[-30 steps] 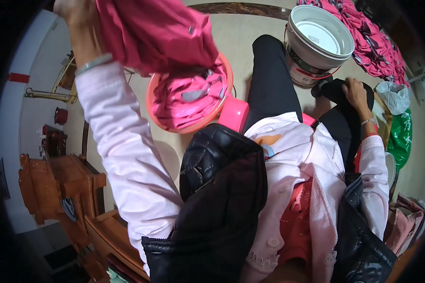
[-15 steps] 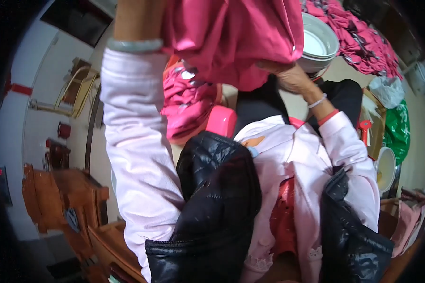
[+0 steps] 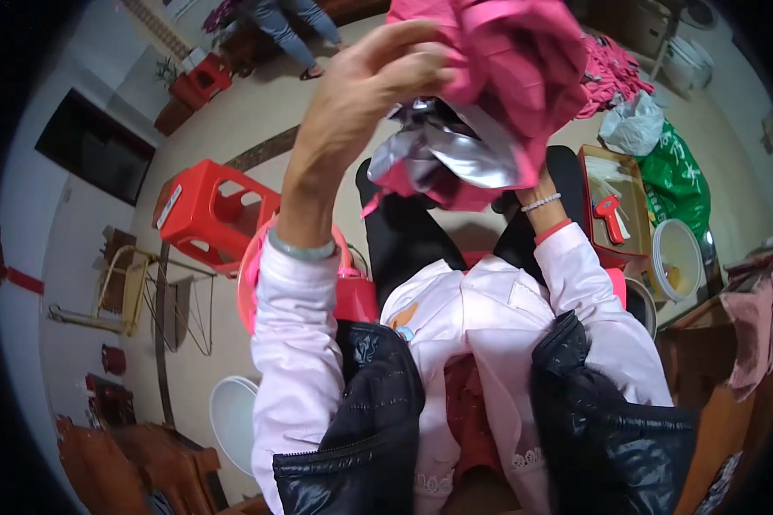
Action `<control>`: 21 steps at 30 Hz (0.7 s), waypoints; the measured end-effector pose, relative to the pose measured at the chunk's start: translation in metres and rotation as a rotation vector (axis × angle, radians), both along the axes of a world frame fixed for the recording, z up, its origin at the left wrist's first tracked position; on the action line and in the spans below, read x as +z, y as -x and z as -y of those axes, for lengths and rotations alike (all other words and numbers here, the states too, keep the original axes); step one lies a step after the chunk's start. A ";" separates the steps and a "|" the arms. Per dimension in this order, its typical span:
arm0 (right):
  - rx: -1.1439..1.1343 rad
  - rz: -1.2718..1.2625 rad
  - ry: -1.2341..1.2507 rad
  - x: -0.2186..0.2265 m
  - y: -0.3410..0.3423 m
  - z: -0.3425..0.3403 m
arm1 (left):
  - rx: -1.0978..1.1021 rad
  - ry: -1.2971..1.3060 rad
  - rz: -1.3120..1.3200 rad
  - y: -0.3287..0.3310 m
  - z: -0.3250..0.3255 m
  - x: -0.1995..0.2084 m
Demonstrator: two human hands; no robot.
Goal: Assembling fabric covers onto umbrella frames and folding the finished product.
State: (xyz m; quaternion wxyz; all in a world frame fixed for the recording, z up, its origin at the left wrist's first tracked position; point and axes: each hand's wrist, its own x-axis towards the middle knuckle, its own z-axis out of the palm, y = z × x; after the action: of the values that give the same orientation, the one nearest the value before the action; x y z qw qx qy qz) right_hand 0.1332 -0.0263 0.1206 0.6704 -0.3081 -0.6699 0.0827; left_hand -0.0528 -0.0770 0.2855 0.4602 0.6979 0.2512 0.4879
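In front of me, above my knees, a bunched pink cloth [image 3: 524, 77] with a shiny silver underside [image 3: 472, 154] is held up. My left hand [image 3: 361, 94] is at its upper left edge, with the fingers curled and closed on the pink fabric. A pale bangle [image 3: 305, 249] is on that wrist. My right hand [image 3: 532, 182] is under and behind the cloth's lower right part; its fingers are hidden. Only the wrist with a beaded bracelet [image 3: 541, 202] shows clearly.
A red plastic stool [image 3: 210, 215] and a pink-red basin [image 3: 249, 283] are to my left. On the right are a box [image 3: 614, 249] holding a red tool [image 3: 610, 219], a green bag [image 3: 678, 176] and a white bucket [image 3: 677, 257]. More pink cloth [image 3: 614, 77] lies farther back. Another person's legs [image 3: 288, 30] show.
The view has shifted, bringing the stool and another person's legs into sight. My left hand now shows in full, the cloth is more bunched with its silver side out, and my right fingers are covered.
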 end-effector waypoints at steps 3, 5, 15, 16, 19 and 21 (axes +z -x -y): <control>-0.059 -0.073 0.074 -0.011 -0.019 0.015 | 0.085 0.087 0.246 0.025 -0.014 -0.017; -0.071 -0.125 0.128 -0.022 -0.024 0.021 | 0.209 0.154 0.243 0.040 -0.025 -0.035; 0.065 -0.254 0.377 -0.065 -0.019 0.028 | 0.138 0.243 -0.207 0.001 -0.016 -0.112; 0.098 -0.255 0.388 -0.062 -0.014 0.023 | 0.144 0.242 -0.240 0.002 -0.016 -0.119; 0.580 -0.481 0.543 -0.139 -0.072 -0.035 | 0.186 0.094 -0.509 -0.024 -0.012 -0.125; 0.742 -0.551 0.451 -0.143 -0.039 -0.034 | 0.341 -0.062 -0.663 -0.014 -0.009 -0.142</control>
State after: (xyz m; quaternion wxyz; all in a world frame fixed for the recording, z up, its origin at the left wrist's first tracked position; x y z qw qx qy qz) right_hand 0.1725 0.0073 -0.0225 0.6643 -0.1534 -0.4982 0.5357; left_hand -0.0386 -0.0678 0.1438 0.2445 0.7798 0.4844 0.3123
